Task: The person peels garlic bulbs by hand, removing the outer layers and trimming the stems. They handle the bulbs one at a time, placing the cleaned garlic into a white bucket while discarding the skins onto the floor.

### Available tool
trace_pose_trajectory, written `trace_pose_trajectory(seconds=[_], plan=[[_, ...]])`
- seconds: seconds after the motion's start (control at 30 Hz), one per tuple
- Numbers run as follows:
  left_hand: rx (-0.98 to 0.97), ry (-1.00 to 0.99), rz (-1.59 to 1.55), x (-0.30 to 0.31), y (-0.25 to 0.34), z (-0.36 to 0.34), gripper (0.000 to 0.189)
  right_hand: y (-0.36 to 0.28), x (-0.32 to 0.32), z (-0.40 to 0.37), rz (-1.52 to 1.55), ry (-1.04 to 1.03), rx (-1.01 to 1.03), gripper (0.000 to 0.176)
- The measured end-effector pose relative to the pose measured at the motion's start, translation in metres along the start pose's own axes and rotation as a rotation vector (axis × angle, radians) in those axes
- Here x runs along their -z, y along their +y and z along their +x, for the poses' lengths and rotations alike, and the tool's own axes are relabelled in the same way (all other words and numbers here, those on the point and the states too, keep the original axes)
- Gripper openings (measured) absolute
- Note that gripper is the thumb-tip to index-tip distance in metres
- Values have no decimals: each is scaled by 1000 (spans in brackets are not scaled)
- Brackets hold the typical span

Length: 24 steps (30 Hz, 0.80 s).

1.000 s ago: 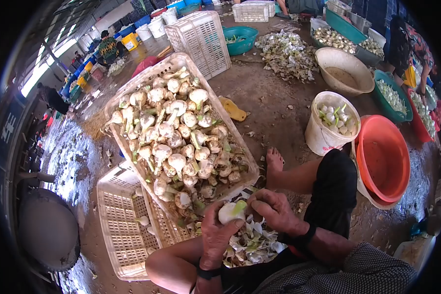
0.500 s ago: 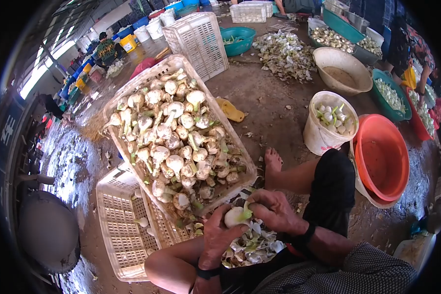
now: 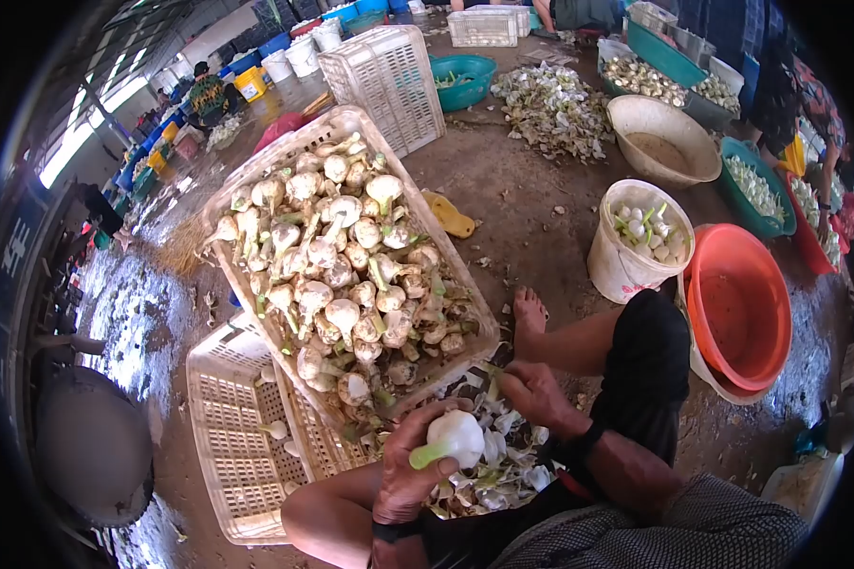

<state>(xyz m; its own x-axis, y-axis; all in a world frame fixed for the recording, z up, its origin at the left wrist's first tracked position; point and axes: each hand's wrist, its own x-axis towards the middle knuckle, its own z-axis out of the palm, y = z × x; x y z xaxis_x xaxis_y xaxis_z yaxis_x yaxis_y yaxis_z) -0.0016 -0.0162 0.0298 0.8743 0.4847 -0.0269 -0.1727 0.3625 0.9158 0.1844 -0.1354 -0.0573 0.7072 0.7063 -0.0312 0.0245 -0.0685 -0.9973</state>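
My left hand (image 3: 410, 474) is closed around a garlic bulb (image 3: 461, 436), white and smooth, with its green stem pointing toward the thumb. Just to the right, my right hand (image 3: 539, 394) has its fingers pinched together, and a strip of garlic peel (image 3: 493, 376) juts out from them. Between my legs lies a heap of garlic peels (image 3: 503, 479). A slatted plastic crate (image 3: 436, 223) full of unpeeled garlic bulbs (image 3: 340, 270) stands tilted in front of me, close to my left hand.
An empty-topped crate (image 3: 220, 455) supports the full one. To the right stand a white bucket (image 3: 617, 251) holding peeled bulbs and an orange basin (image 3: 764, 313). A yellow slipper (image 3: 451, 216), a peel pile (image 3: 552, 109) and a beige basin (image 3: 693, 169) lie farther off. People work in the background.
My right hand has pulled away from the bulb to the right with a strip of peel. In my left hand the bulb has turned, its stem now toward the lower left.
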Motion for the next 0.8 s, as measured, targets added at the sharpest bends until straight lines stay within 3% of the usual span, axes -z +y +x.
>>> trace_pose_trajectory(seconds=[0.07,0.1,0.2,0.33,0.37,0.43,0.5,0.57,0.63,0.77,0.8], plan=[[81,-7,-53,8,-5,-6,70,-34,9,1,-210,-447,27,19],[164,-22,-103,11,-6,-9,73,-42,7,-1,-211,-451,28,19],[199,-44,-161,6,-6,-10,81,-74,3,-5,280,-442,18,20],[268,-63,-157,4,-3,-11,86,-113,4,-9,328,-649,148,25],[270,-64,-158,3,-4,-11,86,-116,2,-8,328,-647,147,25],[287,-131,-106,3,-5,-10,92,-121,1,-4,44,-665,364,25],[290,-162,-44,9,-9,-9,96,-110,2,-3,26,-701,368,24],[297,-191,16,11,-12,-11,101,-105,2,-8,255,-739,91,26],[373,-95,80,9,-14,-10,109,-99,1,-10,244,-714,130,24],[334,-179,-1,4,-14,-6,100,-106,2,-12,133,-595,255,17],[303,-89,63,0,-17,-3,93,-103,4,-11,134,-593,255,17]])
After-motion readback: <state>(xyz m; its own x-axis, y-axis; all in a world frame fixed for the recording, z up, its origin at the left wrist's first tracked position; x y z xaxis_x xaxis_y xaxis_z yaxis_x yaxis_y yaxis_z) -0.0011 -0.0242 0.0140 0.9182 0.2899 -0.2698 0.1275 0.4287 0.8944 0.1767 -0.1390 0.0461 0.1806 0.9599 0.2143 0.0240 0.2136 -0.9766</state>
